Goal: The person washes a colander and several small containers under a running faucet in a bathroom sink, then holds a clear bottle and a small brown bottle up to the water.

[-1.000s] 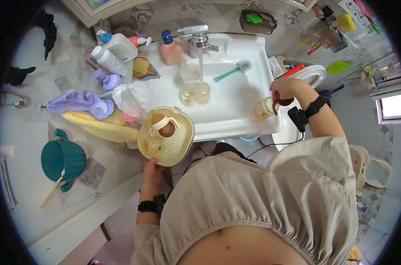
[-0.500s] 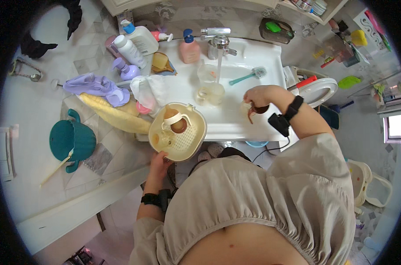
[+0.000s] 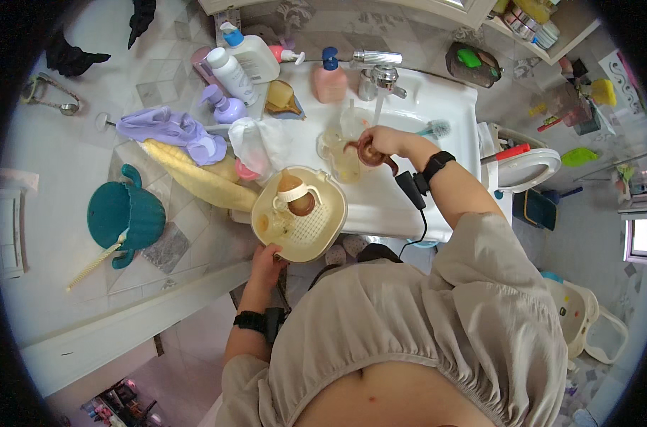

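My left hand [image 3: 268, 266] grips the near rim of a cream draining basket [image 3: 319, 235], held at the left front of the sink. Inside the basket lie a brown-and-cream baby bottle top [image 3: 295, 192] with handles and a clear piece [image 3: 270, 224] beside it. Over the basin, my right hand [image 3: 389, 141] holds a brown ring-shaped bottle collar [image 3: 368, 154] with curved handles, close to the stream from the faucet [image 3: 385, 77]. Clear bottle parts [image 3: 345, 165] sit in the basin just left of that hand. A green-handled brush [image 3: 436, 129] lies behind my right wrist.
Pump bottles [image 3: 330, 77] and a hairbrush [image 3: 283, 101] crowd the counter at the back left. A yellow towel [image 3: 195, 179] and purple cloth [image 3: 160, 132] hang at the left, above a teal bucket [image 3: 128, 213]. The toilet [image 3: 526, 171] stands at the right.
My right hand has moved left and away from me, bringing the brown collar from the basin's right side to near the water stream. My left hand still holds the basket.
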The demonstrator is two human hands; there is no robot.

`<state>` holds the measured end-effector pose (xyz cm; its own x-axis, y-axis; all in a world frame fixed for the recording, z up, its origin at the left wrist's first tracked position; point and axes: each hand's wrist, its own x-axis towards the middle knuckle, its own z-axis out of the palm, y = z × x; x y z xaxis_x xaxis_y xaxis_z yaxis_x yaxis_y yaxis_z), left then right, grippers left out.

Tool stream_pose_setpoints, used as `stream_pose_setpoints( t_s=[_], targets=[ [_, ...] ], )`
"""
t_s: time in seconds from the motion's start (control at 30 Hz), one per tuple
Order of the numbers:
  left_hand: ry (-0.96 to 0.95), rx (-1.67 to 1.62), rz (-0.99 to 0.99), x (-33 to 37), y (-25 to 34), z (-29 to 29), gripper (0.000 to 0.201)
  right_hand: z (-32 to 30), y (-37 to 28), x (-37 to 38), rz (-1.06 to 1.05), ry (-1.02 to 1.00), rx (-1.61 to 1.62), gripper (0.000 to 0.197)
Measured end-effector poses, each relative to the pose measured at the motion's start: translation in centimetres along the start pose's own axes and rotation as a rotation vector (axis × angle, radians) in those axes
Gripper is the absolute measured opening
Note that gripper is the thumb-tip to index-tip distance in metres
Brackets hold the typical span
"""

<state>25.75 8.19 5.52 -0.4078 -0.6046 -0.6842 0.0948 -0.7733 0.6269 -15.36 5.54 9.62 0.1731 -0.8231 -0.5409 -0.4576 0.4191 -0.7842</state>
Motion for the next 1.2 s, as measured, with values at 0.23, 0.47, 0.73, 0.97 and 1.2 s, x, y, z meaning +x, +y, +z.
stream_pose_setpoints(
  t_s=[0.23,0.47,0.73,0.97,1.2],
  targets=[
    [0.084,0.057,0.046,0.3,-0.3,0.1,0.048,0.1,0.6,-0.3,0.009,0.425,0.891,0.022],
    [0.092,-0.018,0.027,0.5,-0.9,-0.3,0.045,1.2,-0.5,-0.4,-0.17,0.478,0.986,0.035],
    [0.105,0.044,0.002,-0.3,-0.2,1.0,0.04,-0.2,1.5,-0.1,-0.088,0.47,0.755,0.032],
    [0.094,-0.004,0.032,0.1,-0.9,0.1,0.045,0.8,-3.0,-1.9,0.115,0.71,0.878,0.027],
    [0.067,-0.042,0.006,0.5,-1.2,-0.4,0.048,-0.4,-2.1,-0.9,-0.126,0.506,1.055,0.026]
  ],
)
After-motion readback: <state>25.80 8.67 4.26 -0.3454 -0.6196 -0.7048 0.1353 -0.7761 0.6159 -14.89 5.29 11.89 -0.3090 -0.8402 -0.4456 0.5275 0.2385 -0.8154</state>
